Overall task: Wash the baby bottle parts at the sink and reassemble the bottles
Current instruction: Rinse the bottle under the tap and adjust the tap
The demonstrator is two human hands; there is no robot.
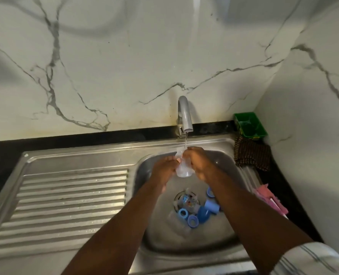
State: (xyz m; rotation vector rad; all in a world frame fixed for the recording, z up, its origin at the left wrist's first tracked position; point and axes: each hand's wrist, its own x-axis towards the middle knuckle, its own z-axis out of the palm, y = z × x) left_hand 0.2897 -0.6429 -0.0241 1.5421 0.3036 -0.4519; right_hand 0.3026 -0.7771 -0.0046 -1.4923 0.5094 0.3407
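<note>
A clear baby bottle [183, 169] is held over the steel sink [148, 167], its upper end under a thin stream of water from the faucet [185, 116]. My left hand [165, 169] holds its left side and my right hand [196, 161] grips its right side and top. Several blue bottle parts [202, 213], rings and caps, lie on the basin floor around the drain. Another clear bottle [186, 203] with a printed label lies over the drain.
A ribbed steel drainboard [69, 203] lies left of the basin. A green tub [250, 126] stands on the black counter at the back right, with a brown patterned cloth [252, 153] in front of it. Pink items [270, 199] lie by the basin's right rim.
</note>
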